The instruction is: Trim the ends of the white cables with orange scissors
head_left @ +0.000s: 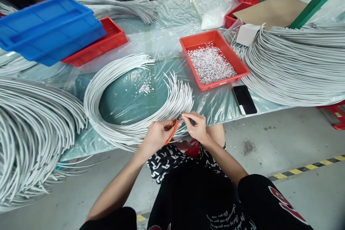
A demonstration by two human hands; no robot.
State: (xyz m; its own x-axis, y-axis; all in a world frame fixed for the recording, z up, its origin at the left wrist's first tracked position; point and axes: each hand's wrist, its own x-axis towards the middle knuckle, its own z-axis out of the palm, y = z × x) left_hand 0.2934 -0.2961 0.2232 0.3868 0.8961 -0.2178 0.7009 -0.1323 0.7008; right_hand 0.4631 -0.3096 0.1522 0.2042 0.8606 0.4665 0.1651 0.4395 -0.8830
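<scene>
My left hand is closed around small orange-handled pliers, whose dark jaws point towards my right hand. The fingertips of my right hand are pinched together right at the jaw tips; the small thing between them is too tiny to make out. Both hands are over the near edge of a curved bundle of light grey cables, close to its fanned-out cut ends. Inside the curve lies a little pile of small shiny pieces on the green plastic-covered table.
A red tray holds many small shiny pieces. Beside it lies a phone at the table edge. Large cable bundles lie left and right. A blue crate rests over a red tray. Green posts stand at right.
</scene>
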